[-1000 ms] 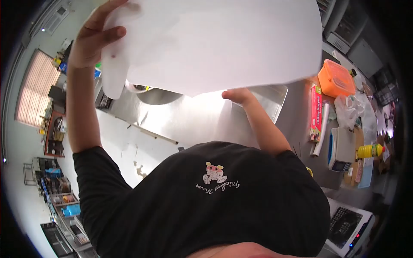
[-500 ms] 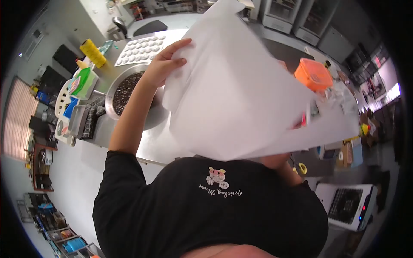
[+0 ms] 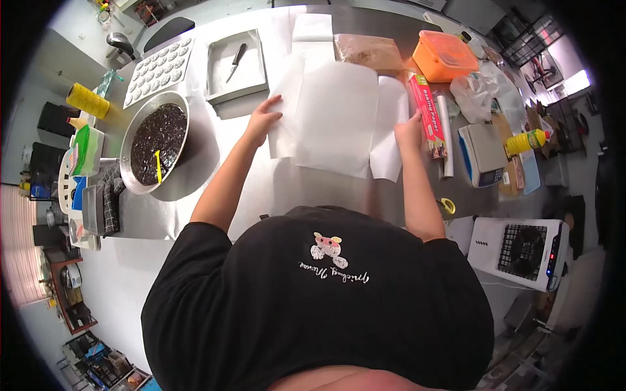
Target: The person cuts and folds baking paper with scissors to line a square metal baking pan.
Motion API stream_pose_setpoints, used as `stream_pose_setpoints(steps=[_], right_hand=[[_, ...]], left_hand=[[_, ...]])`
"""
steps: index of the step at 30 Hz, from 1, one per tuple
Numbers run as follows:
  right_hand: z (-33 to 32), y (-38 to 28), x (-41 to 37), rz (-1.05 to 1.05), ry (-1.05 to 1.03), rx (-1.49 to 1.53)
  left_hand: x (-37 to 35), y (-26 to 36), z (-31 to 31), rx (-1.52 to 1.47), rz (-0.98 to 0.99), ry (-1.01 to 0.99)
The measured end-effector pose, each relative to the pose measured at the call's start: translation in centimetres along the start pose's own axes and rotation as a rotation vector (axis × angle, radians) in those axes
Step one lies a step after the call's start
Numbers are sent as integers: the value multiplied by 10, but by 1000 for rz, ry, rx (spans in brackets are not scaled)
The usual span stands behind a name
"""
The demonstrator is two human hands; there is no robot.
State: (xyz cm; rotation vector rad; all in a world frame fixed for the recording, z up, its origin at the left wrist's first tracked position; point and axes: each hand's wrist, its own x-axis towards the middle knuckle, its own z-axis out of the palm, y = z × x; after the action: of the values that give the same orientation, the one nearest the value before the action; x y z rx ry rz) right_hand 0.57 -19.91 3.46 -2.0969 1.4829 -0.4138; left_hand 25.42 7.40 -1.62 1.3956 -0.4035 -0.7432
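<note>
Steel table (image 3: 306, 189), paper sheet (image 3: 336, 117), right hand (image 3: 409, 130) at edge, fingertips perhaps underneath

My black shirt (image 3: 313, 293) is hiding the near edge of the surface (image 3: 215, 163). Paper sheet (image 3: 336, 117) is covering the surface under it. Scale (image 3: 481, 155) display's showing too small to read.

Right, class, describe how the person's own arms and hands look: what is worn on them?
The left hand and right hand are bare, with no gloves. The forearms are bare too, and no watch or band shows. Short black sleeves belong to a black T-shirt with a small pink cartoon print and white script lettering.
</note>
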Motion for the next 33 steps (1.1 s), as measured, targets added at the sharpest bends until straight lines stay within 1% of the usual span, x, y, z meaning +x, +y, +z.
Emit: stream_pose_setpoints(steps=[1, 3, 6, 8, 11, 13, 14, 17, 18, 20, 22, 24, 26, 27, 28, 29, 30, 31, 33], right_hand=[[9, 4, 5, -12, -9, -10], [23, 11, 18, -30, -25, -21], [36, 15, 31, -62, -39, -16], [41, 23, 41, -126, -10, -98], [38, 27, 46, -110, -79, -118], [37, 29, 48, -92, -112, -105], [39, 34, 51, -112, -101, -114], [39, 40, 52, -139, -94, -113], [37, 40, 51, -153, -95, -100], [36, 43, 53, -180, -97, -59], [35, 43, 50, -205, -98, -15], [31, 39, 45, -278, -49, 2], [24, 34, 44, -282, -76, 13], [23, 33, 44, -292, -105, 26], [23, 34, 45, -288, -105, 24], [23, 34, 46, -354, -84, 21], [23, 35, 47, -421, -64, 19], [22, 34, 47, -419, -64, 17], [20, 34, 45, -434, -57, -20]], left_hand=[[-2, -5, 3, -2, -4, 9], [-6, -13, 8, 50, -49, 96], [-9, -15, 6, 130, -97, 108], [-3, -20, 1, 180, -130, 112], [2, -13, -2, 244, -155, 179], [2, 1, -3, -16, -360, 111], [1, 2, -5, -18, -367, 116], [1, 6, -7, 41, -370, 21], [1, 7, -7, 39, -376, 18], [-1, 11, -7, -71, -333, -24], [3, 7, -11, -89, -324, -56], [5, 4, -15, -104, -314, -94], [4, 15, -13, 203, -153, -105], [3, 20, -11, 203, -157, -110], [2, 26, -8, 303, -99, -95], [0, 34, -5, 403, -41, -80], [0, 43, -3, 531, -77, -102], [0, 45, -2, 530, -79, -104], [-1, 45, -2, 629, -107, -114]])
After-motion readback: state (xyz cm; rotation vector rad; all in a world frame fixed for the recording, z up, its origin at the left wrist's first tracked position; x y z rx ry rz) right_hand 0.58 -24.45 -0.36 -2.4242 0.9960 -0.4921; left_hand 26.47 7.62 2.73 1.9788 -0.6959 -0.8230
